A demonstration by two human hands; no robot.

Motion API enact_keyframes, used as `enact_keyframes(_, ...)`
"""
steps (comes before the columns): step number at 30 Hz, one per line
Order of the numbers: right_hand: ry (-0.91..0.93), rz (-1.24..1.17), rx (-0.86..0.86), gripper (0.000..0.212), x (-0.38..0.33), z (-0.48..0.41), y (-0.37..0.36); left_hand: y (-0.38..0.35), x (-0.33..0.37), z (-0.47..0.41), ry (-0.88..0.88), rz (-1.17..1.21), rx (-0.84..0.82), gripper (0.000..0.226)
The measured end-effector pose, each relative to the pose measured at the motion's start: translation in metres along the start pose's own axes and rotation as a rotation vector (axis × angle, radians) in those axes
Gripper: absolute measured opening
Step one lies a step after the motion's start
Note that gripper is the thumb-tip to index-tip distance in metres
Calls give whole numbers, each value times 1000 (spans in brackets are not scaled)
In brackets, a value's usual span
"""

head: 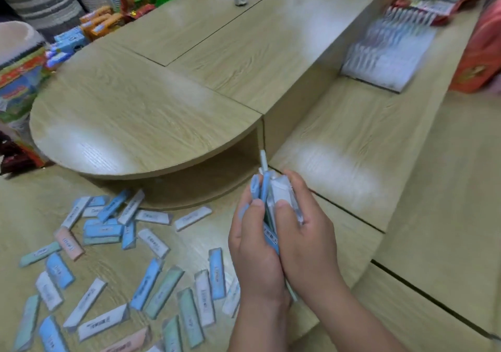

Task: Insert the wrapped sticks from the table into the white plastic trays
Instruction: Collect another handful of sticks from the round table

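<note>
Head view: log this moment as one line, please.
phase: loading | left hand: grips blue wrapped sticks | right hand: grips white tray against them | loose sticks: scattered on table, left

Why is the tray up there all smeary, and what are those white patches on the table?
Head view: the tray is motion-blurred, as is that whole right edge; the white patches on the table are glare on its shiny top.

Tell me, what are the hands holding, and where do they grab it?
A bunch of wrapped sticks, standing upright. The left hand and the right hand grip it between them, one on each side; the tops poke out above.
</note>
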State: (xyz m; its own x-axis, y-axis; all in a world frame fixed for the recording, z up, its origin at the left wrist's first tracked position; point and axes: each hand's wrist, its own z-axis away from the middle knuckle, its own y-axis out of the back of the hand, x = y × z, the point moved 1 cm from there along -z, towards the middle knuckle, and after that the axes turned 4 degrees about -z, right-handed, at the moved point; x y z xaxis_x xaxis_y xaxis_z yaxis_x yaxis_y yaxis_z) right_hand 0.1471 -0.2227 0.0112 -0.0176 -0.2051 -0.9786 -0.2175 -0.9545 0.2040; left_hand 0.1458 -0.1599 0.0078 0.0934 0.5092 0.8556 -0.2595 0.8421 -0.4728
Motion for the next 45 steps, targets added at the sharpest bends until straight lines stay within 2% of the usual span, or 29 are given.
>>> enact_keyframes(5, -24, -33, 67, 44, 8, -18, 73, -67, -32, 10, 35, -23, -37, 47)
enact_keyframes(14, -4, -63, 161, 52, 13, -62, 185, -183, -70, 13, 30, -18, -136, 41)
enact_keyframes(21, -30, -43, 198, 37, 18, -114, 247, -257, -94, -10, 36, -35, -234, 35)
enact_keyframes(25, -29, -32, 196, 35, 26, -158, 270, -295, -111, -40, 44, -11, -192, 41)
enact_keyframes(33, -17, -60, 68, 45, 41, -267, 273, -341, -124, -130, -18, 32, -78, 33)
enact_keyframes(41, 19, 21, -128, 36, 27, -323, 238, -336, -102, -179, -45, 107, 113, 36)
enact_keyframes(45, 56, 34, -265, 45, 29, -345, 224, -332, -101, -198, -113, 107, 217, 37)
